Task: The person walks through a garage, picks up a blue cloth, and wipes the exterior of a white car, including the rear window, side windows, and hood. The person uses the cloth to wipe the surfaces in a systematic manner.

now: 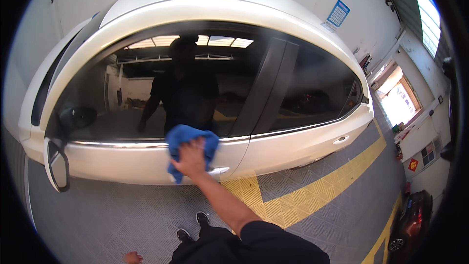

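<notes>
My right hand [191, 157] presses a blue cloth [178, 137] against the side of a white car [121, 159]. The cloth lies across the bright trim strip under the dark front door window [139, 95], and part of it hangs down over the door panel. Just beside it is the front door handle [219, 171]. My left hand [133, 257] hangs low at the bottom edge, away from the car. Only part of it shows, and I see nothing in it.
A side mirror [58, 165] juts from the car at the left. Grey and yellow grid tiles [293, 203] cover the floor under my black shoes [202, 219]. A dark red car [414, 220] stands at far right, below a bright doorway [399, 99]. A blue poster [338, 13] hangs on the wall.
</notes>
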Demonstrator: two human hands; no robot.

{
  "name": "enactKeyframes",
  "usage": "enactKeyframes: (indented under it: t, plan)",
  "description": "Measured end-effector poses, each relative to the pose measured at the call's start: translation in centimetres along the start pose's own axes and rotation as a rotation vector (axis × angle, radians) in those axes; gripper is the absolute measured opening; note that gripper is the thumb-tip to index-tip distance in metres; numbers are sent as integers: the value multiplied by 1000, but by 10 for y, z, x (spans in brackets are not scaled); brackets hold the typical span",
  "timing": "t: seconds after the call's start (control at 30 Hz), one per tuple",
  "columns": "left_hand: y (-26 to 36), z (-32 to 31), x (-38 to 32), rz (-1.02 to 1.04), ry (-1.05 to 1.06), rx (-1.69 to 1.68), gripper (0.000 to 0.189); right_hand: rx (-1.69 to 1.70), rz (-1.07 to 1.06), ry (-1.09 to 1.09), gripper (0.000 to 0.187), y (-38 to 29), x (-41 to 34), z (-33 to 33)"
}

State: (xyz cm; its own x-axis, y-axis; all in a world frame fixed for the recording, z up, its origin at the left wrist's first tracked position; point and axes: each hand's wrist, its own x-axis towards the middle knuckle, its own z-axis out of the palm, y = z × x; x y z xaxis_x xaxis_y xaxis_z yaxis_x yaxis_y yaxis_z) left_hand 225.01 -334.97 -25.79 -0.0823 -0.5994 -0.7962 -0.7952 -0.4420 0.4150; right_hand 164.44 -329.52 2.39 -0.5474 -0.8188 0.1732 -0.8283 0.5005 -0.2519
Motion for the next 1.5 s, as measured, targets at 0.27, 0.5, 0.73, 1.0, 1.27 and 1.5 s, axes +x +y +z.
enactKeyframes:
  t: [0.27, 0.5, 0.73, 1.0, 1.27, 1.5]
  plan:
    - [78, 37, 24, 448, -299, 533, 27, -139, 167, 814, 77, 100, 62, -156]
    - [200, 32, 18, 594, 39, 352, 29, -247, 104, 1190, 66, 130, 151, -267]
    - [182, -30, 79, 457, -262, 579, 22, -271, 161, 902, 72, -7, 208, -225]
    - [310, -52, 43, 512, -520, 1037, 16, -13, -532, 775, 47, -34, 154, -109]
    - [576, 110, -225, 1134, -486, 300, 17, 59, -263, 491, 22, 132, -16, -16]
    - [706, 249, -359, 1740, 36, 445, 46, 94, 258, 722, 75, 269, -93, 17]
